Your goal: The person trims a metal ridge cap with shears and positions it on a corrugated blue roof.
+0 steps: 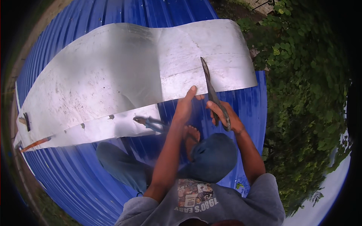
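Observation:
A long, curving sheet of bare silver metal (86, 75) lies across in front of me, its right end bent upward. My left hand (184, 106) grips the sheet's near edge, thumb on top and fingertips under the rim. In my right hand (230, 116) is a pair of dark tin snips (208, 81), the fingers wrapped round its handles. The blades point away from me over the right part of the sheet; whether they bite into the metal I cannot tell. Blue-handled pliers (148, 122) rest just left of my left forearm.
Underneath is a blue ribbed metal roof (113, 177). A second pale metal strip (128, 119) shows below the sheet's near edge. Toward the left end lie a dark tool (26, 121) and a rusty orange strip (36, 144). Dense leafy bushes (301, 83) border the roof's right side.

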`<state>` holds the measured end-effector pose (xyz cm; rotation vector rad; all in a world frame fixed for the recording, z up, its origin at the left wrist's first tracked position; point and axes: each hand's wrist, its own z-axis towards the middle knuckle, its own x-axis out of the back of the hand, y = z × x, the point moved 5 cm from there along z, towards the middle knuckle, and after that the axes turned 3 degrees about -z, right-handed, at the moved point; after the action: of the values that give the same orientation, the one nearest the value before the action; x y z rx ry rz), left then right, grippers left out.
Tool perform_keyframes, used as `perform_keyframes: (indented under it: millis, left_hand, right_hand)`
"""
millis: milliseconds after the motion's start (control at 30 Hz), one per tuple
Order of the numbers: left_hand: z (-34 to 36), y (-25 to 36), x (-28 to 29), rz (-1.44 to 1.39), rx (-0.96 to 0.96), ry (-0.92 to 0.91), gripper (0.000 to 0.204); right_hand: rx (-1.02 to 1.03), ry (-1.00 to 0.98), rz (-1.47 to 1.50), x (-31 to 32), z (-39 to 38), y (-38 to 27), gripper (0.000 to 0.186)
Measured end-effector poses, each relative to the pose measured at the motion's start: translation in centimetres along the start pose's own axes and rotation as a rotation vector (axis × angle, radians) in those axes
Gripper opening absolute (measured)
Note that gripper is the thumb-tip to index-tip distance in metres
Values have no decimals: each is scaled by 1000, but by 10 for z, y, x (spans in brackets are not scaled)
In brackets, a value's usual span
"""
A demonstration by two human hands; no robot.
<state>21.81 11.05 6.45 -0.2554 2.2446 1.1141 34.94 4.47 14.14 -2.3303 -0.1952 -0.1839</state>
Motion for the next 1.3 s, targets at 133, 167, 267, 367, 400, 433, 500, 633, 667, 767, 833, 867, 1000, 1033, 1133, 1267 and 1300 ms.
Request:
perform_keyframes:
  millis: [133,167,267,367,400,433,500,633,667,767,833,867,1000,1033,1133,1267,1300]
  left_hand:
    - [-1,-2,0,-1,-12,11,40]
    - [-1,-3,1,-3,-15,13,40]
    - [-2,-2,-1,-22,-16,12,40]
    - [-2,5,-13,-25,-36,-38,40]
    - [-1,4,-13,-21,-37,-27,39]
    - [0,4,-12,-17,-37,-16,39]
    - [-1,4,-12,-15,-47,-18,39]
    - [-4,0,-10,-24,31,45,38]
    - [-4,-1,-10,-24,28,47,38]
    - [-1,2,-12,23,-30,17,39]
    - [0,7,-17,25,-80,-54,40]
    - [0,7,-17,24,-81,-53,40]
    - [-2,4,-15,5,-40,5,40]
    - [-3,3,-14,-1,-28,33,39]
    - [-5,4,-16,-77,26,36,39]
    - [-1,1,-12,-25,17,64,39]
    - [0,1,-10,-49,-32,40,39]
  right_hand:
    - [-21,17,-41,1,0,-1,57]
    - [-7,25,-51,-1,1,1,55]
    - [6,70,-53,-5,1,8,51]
    - [123,119,-150,1,7,10,44]
    - [124,119,-150,1,8,10,44]
    - [102,118,-137,0,7,9,44]
    - [81,115,-123,0,6,5,44]
    - [47,116,-136,3,2,1,41]
    - [38,105,-136,3,3,2,38]
    - [4,186,-128,0,8,15,30]
    - [20,201,-106,-3,9,20,28]
    - [35,218,-82,-3,9,20,26]
    - [83,132,-38,4,-3,4,44]
    - [62,24,26,6,-3,2,50]
    - [37,-113,85,4,-8,0,62]
    - [-10,-228,224,17,-12,4,78]
    - [-7,-232,223,24,-11,6,78]
